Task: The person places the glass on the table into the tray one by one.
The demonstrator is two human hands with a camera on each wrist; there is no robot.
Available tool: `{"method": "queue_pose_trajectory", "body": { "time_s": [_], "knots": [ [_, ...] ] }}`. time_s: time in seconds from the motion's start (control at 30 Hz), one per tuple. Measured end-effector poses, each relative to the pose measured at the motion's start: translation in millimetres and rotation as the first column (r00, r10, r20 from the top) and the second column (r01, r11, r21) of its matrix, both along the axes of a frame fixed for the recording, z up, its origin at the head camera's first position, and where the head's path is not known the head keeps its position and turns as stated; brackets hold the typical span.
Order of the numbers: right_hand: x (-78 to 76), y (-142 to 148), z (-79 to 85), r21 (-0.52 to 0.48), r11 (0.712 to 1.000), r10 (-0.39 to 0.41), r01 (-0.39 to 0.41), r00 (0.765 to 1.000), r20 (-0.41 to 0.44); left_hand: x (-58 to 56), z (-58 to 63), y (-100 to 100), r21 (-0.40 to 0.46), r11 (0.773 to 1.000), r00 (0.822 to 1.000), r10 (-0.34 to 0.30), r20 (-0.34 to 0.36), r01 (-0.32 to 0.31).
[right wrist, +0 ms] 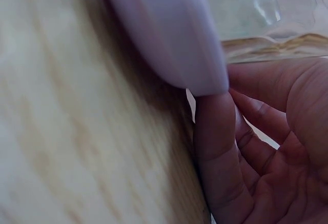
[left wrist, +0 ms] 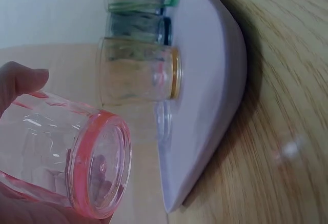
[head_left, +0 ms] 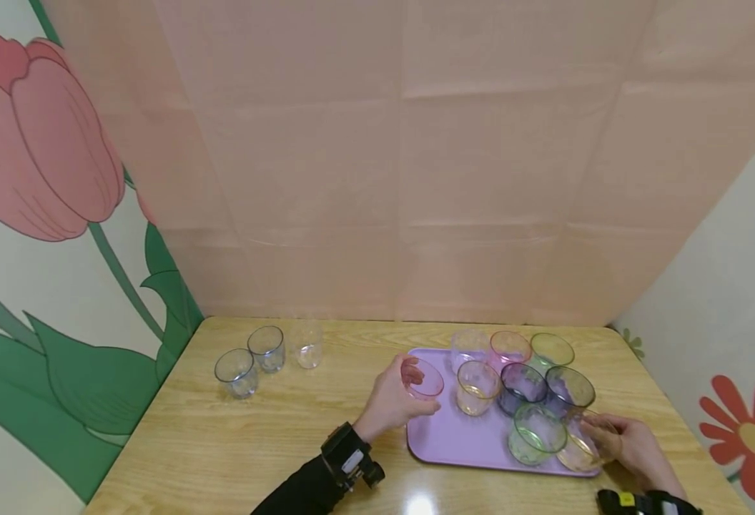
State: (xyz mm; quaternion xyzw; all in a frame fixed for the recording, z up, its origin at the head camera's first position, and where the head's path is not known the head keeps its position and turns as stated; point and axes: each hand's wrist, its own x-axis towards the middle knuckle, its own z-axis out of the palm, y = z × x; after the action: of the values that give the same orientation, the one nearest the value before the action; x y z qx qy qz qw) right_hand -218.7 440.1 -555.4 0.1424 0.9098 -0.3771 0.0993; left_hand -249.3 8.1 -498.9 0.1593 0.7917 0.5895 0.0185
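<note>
My left hand [head_left: 393,400] grips a pink glass [head_left: 426,380] near the left end of a lilac tray [head_left: 438,440]. In the left wrist view, that pink glass [left wrist: 87,157] is tilted, thumb on one side and fingers on the other. My right hand [head_left: 631,447] holds a pale yellow glass [head_left: 577,454] at the tray's front right corner. The right wrist view shows its fingers [right wrist: 218,131] right at the tray's rim [right wrist: 205,55]. Also on the tray, an amber glass [head_left: 477,397], a green glass [head_left: 532,440] and a dark purple glass [head_left: 519,393] stand close together.
Toward the tray's back are a clear glass [head_left: 467,347], another pink glass [head_left: 509,349], another green glass [head_left: 551,350] and a dark glass [head_left: 569,393]. Two bluish glasses [head_left: 239,379] and a clear glass [head_left: 309,350] stand on the wooden table [head_left: 223,443] at left.
</note>
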Motion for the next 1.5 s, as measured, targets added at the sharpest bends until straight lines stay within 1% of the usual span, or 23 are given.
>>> {"method": "queue_pose_trajectory", "body": {
  "time_s": [0.1, 0.17, 0.23, 0.33, 0.4, 0.47, 0.6, 0.67, 0.77, 0.87, 1.0, 1.13, 1.33, 1.5],
  "knots": [
    [0.7, -1.8, 1.6, -0.007, 1.0, -0.007, 0.007, 1.0, -0.005, 2.0, 1.3, 6.2, -0.035, 0.999, 1.0, -0.017, 0.006, 0.017],
    [1.6, -2.4, 2.4, -0.001, 1.0, -0.004, 0.004, 1.0, -0.017, 3.8, 2.7, 9.4, -0.024, 0.999, 0.999, -0.038, 0.012, 0.038],
    [2.1, -2.6, 3.0, -0.001, 1.0, -0.003, 0.002, 1.0, -0.024, 6.1, 5.2, 11.5, -0.037, 0.998, 0.999, -0.05, 0.016, 0.05],
    [2.1, -2.5, 2.6, -0.006, 1.0, -0.002, 0.002, 1.0, -0.026, 7.5, 4.5, 13.4, -0.086, 0.995, 0.998, -0.057, -0.01, 0.056],
    [1.5, -2.5, 2.5, -0.012, 1.0, -0.005, 0.005, 1.0, -0.021, 8.1, 3.0, 14.5, -0.144, 0.988, 0.998, -0.053, -0.031, 0.048],
    [1.5, -2.4, 2.5, -0.015, 1.0, -0.004, 0.004, 1.0, -0.02, 8.7, 1.5, 16.2, -0.18, 0.983, 0.998, -0.054, -0.042, 0.046],
    [0.8, -2.1, 3.2, -0.01, 1.0, -0.005, 0.005, 1.0, -0.016, 10.8, 1.0, 20.7, -0.235, 0.97, 0.997, -0.067, -0.033, 0.057],
    [0.8, -2.0, 3.2, -0.005, 1.0, 0.0, 0.0, 1.0, -0.015, 12.0, 2.4, 23.0, -0.274, 0.959, 0.995, -0.085, -0.044, 0.07],
    [0.9, -2.0, 3.2, 0.003, 1.0, 0.01, -0.01, 1.0, -0.017, 13.3, 4.7, 25.7, -0.342, 0.936, 0.99, -0.118, -0.072, 0.087],
    [1.2, -1.8, 3.4, 0.007, 1.0, 0.019, -0.019, 1.0, -0.017, 13.8, 6.2, 27.6, -0.413, 0.906, 0.983, -0.146, -0.11, 0.088],
    [1.0, -1.2, 3.1, 0.012, 1.0, 0.021, -0.02, 1.0, -0.014, 13.9, 6.7, 30.9, -0.473, 0.877, 0.976, -0.173, -0.134, 0.09],
    [0.4, -1.1, 2.3, -0.003, 1.0, 0.002, -0.002, 1.0, -0.006, 16.1, 6.5, 35.1, -0.494, 0.862, 0.974, -0.194, -0.121, 0.11],
    [2.0, -0.9, 1.9, 0.005, 1.0, 0.017, -0.017, 1.0, -0.024, 19.2, 4.8, 40.2, -0.512, 0.848, 0.972, -0.217, -0.096, 0.139],
    [3.1, -0.6, 1.8, -0.009, 1.0, 0.02, -0.02, 0.999, -0.03, 19.2, 0.4, 45.1, -0.545, 0.825, 0.972, -0.225, -0.07, 0.151]
  ]
}}
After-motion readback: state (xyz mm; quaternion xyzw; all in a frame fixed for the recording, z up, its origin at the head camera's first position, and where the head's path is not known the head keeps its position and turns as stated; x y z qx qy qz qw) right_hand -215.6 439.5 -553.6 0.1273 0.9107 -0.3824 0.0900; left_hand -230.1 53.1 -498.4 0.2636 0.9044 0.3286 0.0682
